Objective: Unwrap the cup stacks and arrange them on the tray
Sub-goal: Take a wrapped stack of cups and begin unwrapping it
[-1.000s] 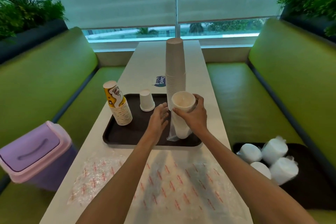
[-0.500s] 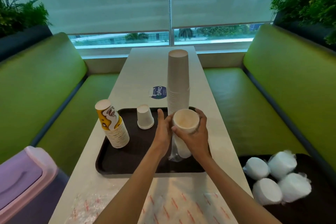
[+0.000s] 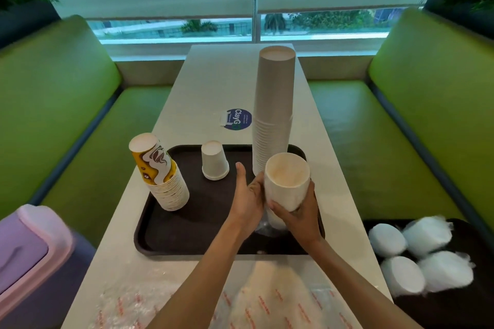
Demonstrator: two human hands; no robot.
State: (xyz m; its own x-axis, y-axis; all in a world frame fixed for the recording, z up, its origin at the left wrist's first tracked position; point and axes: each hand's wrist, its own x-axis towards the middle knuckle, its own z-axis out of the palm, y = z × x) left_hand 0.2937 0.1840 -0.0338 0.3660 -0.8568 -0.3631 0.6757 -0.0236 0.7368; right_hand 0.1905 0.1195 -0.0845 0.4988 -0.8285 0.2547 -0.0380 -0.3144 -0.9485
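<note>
One white cup stack [image 3: 287,181] is upright at the near right of the tray [image 3: 144,235], with clear wrap bunched at its foot. The right hand [image 3: 299,211] curls round it and the left hand [image 3: 248,195] cups its left side, thumb raised. The tray holds three others: a tall white stack [image 3: 274,104], a yellow printed stack [image 3: 160,171] and a small white cup [image 3: 214,160]. A second tray [image 3: 441,310] holds four wrapped stacks [image 3: 414,256].

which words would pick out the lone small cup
Find the dark tray on the white table. Near its far edge, between the yellow stack and the tall stack, stands the cup. It alone is single, not a stack.
</note>
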